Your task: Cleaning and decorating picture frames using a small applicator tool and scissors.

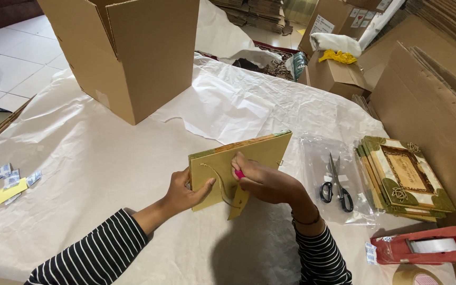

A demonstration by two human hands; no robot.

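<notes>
At the far left of the worktop point(96, 174), on its covering of pale paper, lie a few small sachets point(6, 174) and a yellow slip point(11, 191), set well apart from the hands, probably so they stay to hand without crowding the work. Behind them an open carton point(133, 58) stands upright with its flaps raised, its mouth free for loading.

In the middle we see our left hand point(183, 194) steadying a yellow frame point(238, 169) by its lower left corner, thumb on the back, the fingers clasped around the edge. The frame is tilted up off the paper with its back toward us, so that the stand and cord on that side can be reached. Our right hand point(265, 182) is curled against the back, its fingers pinched on a small pink thing point(239, 174) near the cord; what it is, we cannot tell.

To the right, scissors point(336, 184) lie on a clear bag point(333, 179), just beside a neat stack of frames point(405, 179) kept squared against flattened cardboard point(428, 105). Nearest us, a red tape dispenser point(426, 245) rests on the worktop.
</notes>
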